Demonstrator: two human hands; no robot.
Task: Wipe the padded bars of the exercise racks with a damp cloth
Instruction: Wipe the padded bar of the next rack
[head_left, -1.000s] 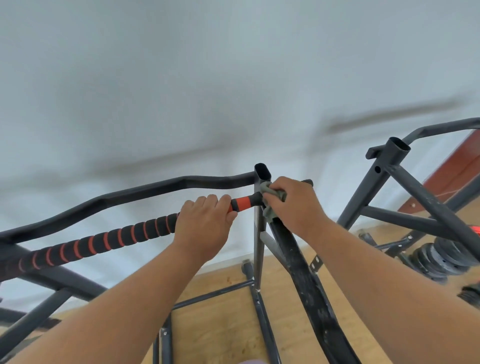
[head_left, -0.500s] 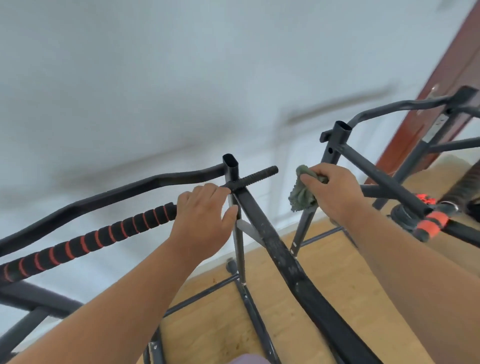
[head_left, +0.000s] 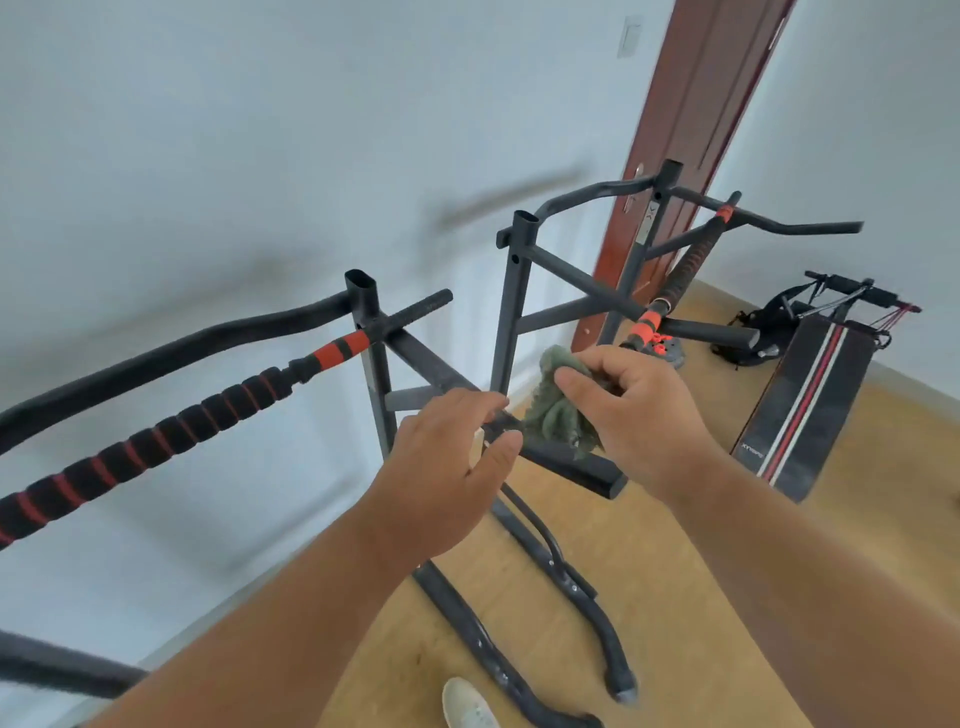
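My right hand (head_left: 639, 410) grips a crumpled green cloth (head_left: 556, 410) in front of the near rack's bare black side arm (head_left: 571, 465). My left hand (head_left: 452, 467) is just left of the cloth, its fingers and thumb loosely curved and slightly apart, with nothing clearly held. The near rack's padded bar (head_left: 156, 436), black foam with red rings, runs off to the left, away from both hands. A second rack stands behind, and its own black and red padded bar (head_left: 685, 265) slants down toward my right hand.
The white wall is close on the left and a brown door (head_left: 691, 104) stands behind the far rack. A black sit-up bench (head_left: 810, 400) lies on the wooden floor at the right. Rack feet (head_left: 597, 613) curve across the floor below my arms, near my shoe (head_left: 467, 706).
My left hand has let go of the near padded bar and moved right to the cloth. My right hand has brought the cloth down and toward me. The view has swung right.
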